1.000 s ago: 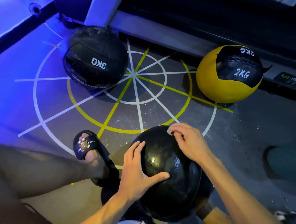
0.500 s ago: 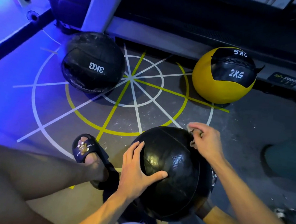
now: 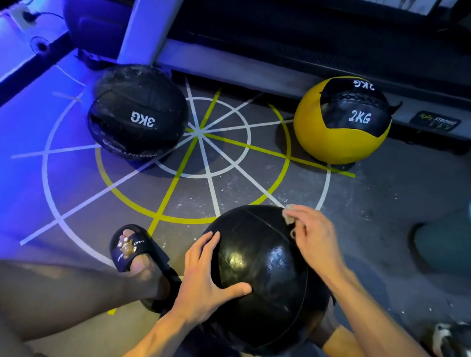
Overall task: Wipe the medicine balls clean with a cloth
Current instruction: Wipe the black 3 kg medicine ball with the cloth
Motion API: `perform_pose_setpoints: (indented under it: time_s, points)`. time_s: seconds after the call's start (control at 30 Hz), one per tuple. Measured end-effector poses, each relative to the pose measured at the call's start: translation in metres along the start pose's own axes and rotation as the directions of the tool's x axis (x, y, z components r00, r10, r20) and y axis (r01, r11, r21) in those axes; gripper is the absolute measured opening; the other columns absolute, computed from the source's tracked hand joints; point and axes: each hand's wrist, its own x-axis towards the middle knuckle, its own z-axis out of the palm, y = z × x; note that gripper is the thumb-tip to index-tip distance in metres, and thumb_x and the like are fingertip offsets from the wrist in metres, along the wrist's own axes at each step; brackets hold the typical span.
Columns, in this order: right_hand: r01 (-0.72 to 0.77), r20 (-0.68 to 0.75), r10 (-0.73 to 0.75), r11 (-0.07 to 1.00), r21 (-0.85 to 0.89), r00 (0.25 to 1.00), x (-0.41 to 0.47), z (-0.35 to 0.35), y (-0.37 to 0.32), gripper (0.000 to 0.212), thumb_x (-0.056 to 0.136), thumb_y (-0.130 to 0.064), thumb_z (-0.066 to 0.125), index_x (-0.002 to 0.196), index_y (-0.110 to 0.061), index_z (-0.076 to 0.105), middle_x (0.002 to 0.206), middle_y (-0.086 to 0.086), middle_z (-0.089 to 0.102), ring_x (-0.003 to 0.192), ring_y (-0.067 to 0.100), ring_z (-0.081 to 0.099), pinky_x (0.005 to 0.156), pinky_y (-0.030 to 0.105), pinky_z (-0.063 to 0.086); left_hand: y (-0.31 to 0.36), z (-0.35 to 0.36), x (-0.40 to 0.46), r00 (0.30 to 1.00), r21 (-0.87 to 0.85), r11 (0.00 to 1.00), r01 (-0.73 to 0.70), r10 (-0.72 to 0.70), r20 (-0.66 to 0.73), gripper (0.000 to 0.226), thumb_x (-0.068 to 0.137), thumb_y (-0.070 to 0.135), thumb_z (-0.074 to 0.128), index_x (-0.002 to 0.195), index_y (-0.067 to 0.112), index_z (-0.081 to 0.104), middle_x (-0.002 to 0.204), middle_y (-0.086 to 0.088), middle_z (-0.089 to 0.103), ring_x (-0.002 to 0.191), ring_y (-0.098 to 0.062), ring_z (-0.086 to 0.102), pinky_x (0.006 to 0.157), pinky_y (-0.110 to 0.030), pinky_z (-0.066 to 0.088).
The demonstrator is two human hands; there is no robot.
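Since a second ago the right hand (image 3: 312, 238) has slid from the crown of the near black medicine ball (image 3: 261, 277) out to its far right shoulder, taking the small pale cloth (image 3: 289, 214) with it; the ball itself has barely shifted. Its fingers are curled round the wadded cloth and press it to the rubber beside a seam, so the wipe looks to be working round the curve. The left hand (image 3: 207, 279) lies spread on the near left side, fingers straight and thumb hooked across the front, holding nothing, apparently to brace the ball against rolling under the rubbing. That ball sits low between the person's legs, by a foot in a black slide sandal (image 3: 132, 249). On the floor (image 3: 379, 210) beyond, well apart, wait the black 3KG ball (image 3: 138, 113), dusty on top, and the yellow 2KG ball (image 3: 341, 121), likely still to be cleaned.
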Motion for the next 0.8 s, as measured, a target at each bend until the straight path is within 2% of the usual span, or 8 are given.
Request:
perform_pose_setpoints:
  time_s: [0.1,0.2,0.3,0.47,0.57,0.67,0.73,0.8]
  points:
    - [-0.082,-0.060,0.082,0.997,0.003,0.995,-0.007,-0.007,-0.011,0.038,0.087,0.014,0.057,0.106,-0.012,0.077,0.114,-0.001,0.073,0.108,0.016,0.067,0.105,0.031,0.048,0.000,-0.003,-0.002,1.000,-0.006,1.000,0.001,-0.001,0.016,0.132,0.051,0.086,0.081,0.159,0.030,0.030,0.158,0.022,0.020,0.151,-0.001,0.012,0.121,-0.027,0.018]
    - [0.346,0.021,-0.348,0.935,0.073,0.937,-0.041,0.001,-0.053,0.035,0.084,0.015,0.058,0.104,-0.010,0.072,0.118,-0.003,0.069,0.112,0.017,0.063,0.102,0.032,0.048,-0.003,-0.006,-0.002,1.000,-0.003,1.000,-0.011,0.011,0.012,0.132,0.050,0.085,0.082,0.158,0.029,0.032,0.157,0.019,0.024,0.151,-0.002,0.015,0.121,-0.027,0.019]
    - [0.487,0.150,-0.493,0.870,0.080,0.857,-0.061,0.007,-0.048,0.038,0.091,0.001,0.061,0.124,-0.015,0.070,0.142,-0.004,0.059,0.132,0.017,0.055,0.105,0.038,0.049,-0.006,-0.011,-0.002,0.999,0.016,1.000,-0.021,0.020,0.029,0.132,0.048,0.086,0.082,0.156,0.028,0.034,0.155,0.017,0.026,0.150,-0.005,0.019,0.121,-0.026,0.022]
    - [0.214,0.055,-0.221,0.971,0.108,0.974,-0.072,0.013,-0.034,0.044,0.093,-0.007,0.065,0.134,-0.022,0.065,0.150,-0.009,0.051,0.145,0.013,0.040,0.116,0.047,0.039,-0.003,-0.026,0.008,0.996,0.072,0.995,-0.074,0.070,0.059,0.118,0.049,0.090,0.078,0.145,0.030,0.045,0.150,0.028,0.027,0.144,0.005,0.022,0.116,-0.016,0.022]
    - [0.212,0.078,-0.230,0.958,0.191,0.970,-0.086,0.012,-0.043,0.048,0.092,0.002,0.066,0.134,-0.021,0.066,0.148,-0.011,0.053,0.143,0.014,0.043,0.118,0.041,0.037,0.007,-0.034,0.020,1.000,-0.016,1.000,-0.009,0.010,0.010,0.094,0.057,0.089,0.070,0.133,0.039,0.048,0.141,0.034,0.031,0.140,0.004,0.028,0.118,-0.025,0.026]
    - [0.173,0.020,-0.184,0.952,0.253,0.983,-0.085,-0.004,-0.042,0.045,0.088,0.008,0.065,0.125,-0.017,0.071,0.137,-0.008,0.063,0.130,0.011,0.057,0.110,0.027,0.042,0.002,-0.043,0.034,0.995,0.021,0.995,0.099,-0.100,0.013,0.116,0.052,0.099,0.059,0.146,0.035,0.040,0.148,0.016,0.035,0.144,-0.009,0.029,0.120,-0.033,0.025]
    - [-0.056,-0.095,0.082,0.968,0.245,0.992,-0.081,-0.007,-0.023,0.041,0.089,0.006,0.064,0.116,-0.023,0.074,0.122,-0.013,0.067,0.112,0.007,0.066,0.099,0.023,0.047,-0.007,-0.050,0.045,0.970,0.048,0.975,0.216,-0.220,0.104,0.138,0.043,0.101,0.062,0.157,0.029,0.031,0.160,0.006,0.028,0.150,-0.015,0.024,0.124,-0.040,0.023]
    - [-0.385,-0.113,0.455,0.842,0.377,0.883,-0.079,-0.005,0.001,0.035,0.094,0.001,0.059,0.108,-0.029,0.071,0.105,-0.009,0.071,0.088,0.009,0.072,0.079,0.023,0.052,-0.007,-0.057,0.052,0.918,-0.005,0.942,0.335,-0.325,0.229,0.143,0.043,0.091,0.075,0.161,0.032,0.021,0.165,0.004,0.021,0.152,-0.018,0.022,0.125,-0.044,0.024]
